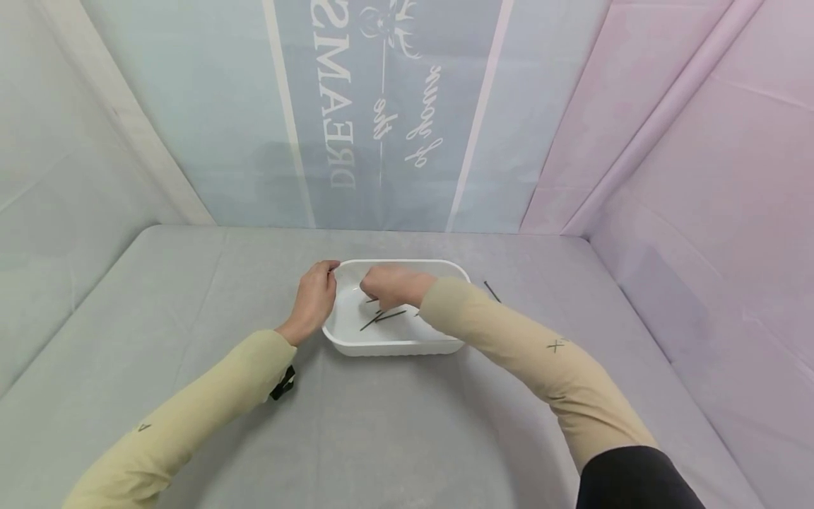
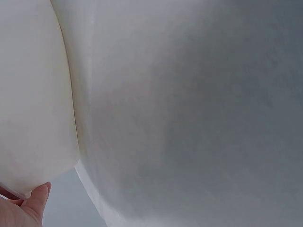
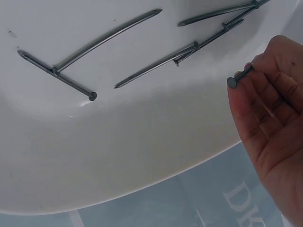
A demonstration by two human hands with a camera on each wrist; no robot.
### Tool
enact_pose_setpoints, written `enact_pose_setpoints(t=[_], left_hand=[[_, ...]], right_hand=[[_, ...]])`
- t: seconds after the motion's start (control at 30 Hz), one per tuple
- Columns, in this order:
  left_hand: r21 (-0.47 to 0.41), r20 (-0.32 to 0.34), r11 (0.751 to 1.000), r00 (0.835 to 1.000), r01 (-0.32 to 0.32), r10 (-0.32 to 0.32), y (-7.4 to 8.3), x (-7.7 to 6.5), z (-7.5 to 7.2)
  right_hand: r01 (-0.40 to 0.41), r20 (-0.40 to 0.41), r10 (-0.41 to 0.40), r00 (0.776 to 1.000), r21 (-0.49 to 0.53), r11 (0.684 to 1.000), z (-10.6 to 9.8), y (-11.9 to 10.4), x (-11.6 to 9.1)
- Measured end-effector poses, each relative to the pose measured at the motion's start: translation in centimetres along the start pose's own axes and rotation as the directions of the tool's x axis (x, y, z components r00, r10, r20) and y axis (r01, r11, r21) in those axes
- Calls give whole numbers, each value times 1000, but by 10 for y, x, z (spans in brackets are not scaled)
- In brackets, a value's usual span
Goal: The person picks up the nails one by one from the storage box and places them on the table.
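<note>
A white rectangular dish with rounded corners (image 1: 397, 346) stands on the grey-covered table. My left hand (image 1: 313, 295) grips its left end at the rim; in the left wrist view the thumb (image 2: 39, 201) lies along the dish's outer wall (image 2: 35, 94). Inside the dish, my right hand (image 1: 396, 284) pinches a nail (image 3: 242, 75) between thumb and fingers, its flat head showing. Several loose steel nails (image 3: 109, 40) lie on the dish's white floor, some crossing each other. The right forearm covers the right part of the dish in the head view.
Another nail (image 1: 492, 291) lies on the table just right of the dish. A small black object (image 1: 282, 383) shows under the left sleeve. Behind the table hangs a printed cloth (image 1: 381, 191) with lettering; pale cloth walls (image 1: 712, 233) close off both sides.
</note>
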State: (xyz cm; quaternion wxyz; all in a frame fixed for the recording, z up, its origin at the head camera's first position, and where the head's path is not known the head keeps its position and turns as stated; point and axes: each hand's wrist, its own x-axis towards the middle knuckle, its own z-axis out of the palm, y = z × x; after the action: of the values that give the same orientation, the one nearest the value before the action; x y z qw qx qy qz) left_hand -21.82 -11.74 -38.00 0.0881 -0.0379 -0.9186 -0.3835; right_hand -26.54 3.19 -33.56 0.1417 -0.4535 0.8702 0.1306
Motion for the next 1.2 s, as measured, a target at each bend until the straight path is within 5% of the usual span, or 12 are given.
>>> enact_pose_setpoints(t=[0.33,1.2], left_hand=[[-10,3,1000,1000,-13,13,-1,1,-2],[-6,14,1000,1000,-18,18,-2,2,-4]], right_hand=[[-66,16,66,998,3,998,-7,3,-13],[-53,-108,65,992,110,993,-10,16,-50]])
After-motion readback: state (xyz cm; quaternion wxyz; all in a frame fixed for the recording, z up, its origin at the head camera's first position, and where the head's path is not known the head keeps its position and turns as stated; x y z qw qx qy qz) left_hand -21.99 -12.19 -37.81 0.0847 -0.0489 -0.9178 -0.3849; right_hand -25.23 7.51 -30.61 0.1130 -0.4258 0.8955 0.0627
